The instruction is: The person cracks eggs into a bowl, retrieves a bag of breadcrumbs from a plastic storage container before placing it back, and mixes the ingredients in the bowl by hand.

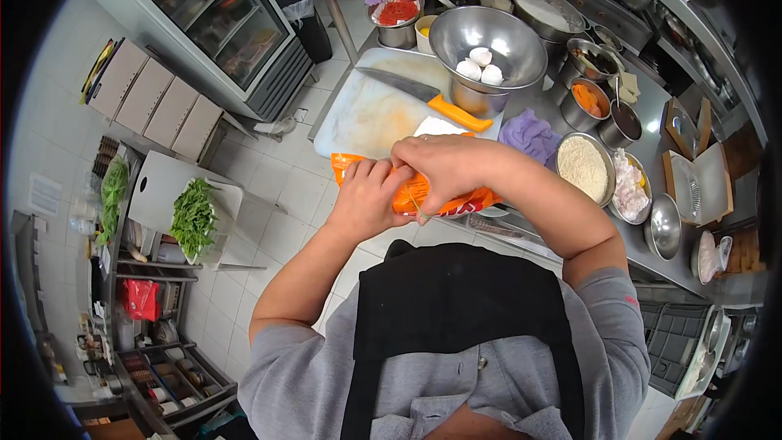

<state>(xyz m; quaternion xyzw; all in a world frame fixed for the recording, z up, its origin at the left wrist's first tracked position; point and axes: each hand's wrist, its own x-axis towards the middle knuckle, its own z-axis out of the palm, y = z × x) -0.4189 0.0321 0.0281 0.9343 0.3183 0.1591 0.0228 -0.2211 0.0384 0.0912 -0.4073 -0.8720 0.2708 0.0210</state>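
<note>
An orange plastic bag (414, 192) with printing on it lies at the near edge of the cutting board, partly covered by my hands. My left hand (368, 193) is closed around its left part. My right hand (444, 165) reaches over the top, fingers bent and gripping the bag close to the left hand. A thin pale band or strand shows between the hands; I cannot tell what it is. Just beyond, on the white cutting board (350, 114), lies a knife with an orange handle (460, 113). Something white on the board is partly hidden behind my right hand.
A steel bowl (525, 41) holding white eggs (491, 75) stands past the knife. To the right are a purple cloth (529, 135), a bowl of crumbs (582, 168) and several steel containers. A pot with red contents (397, 11) and bottles stand at the back.
</note>
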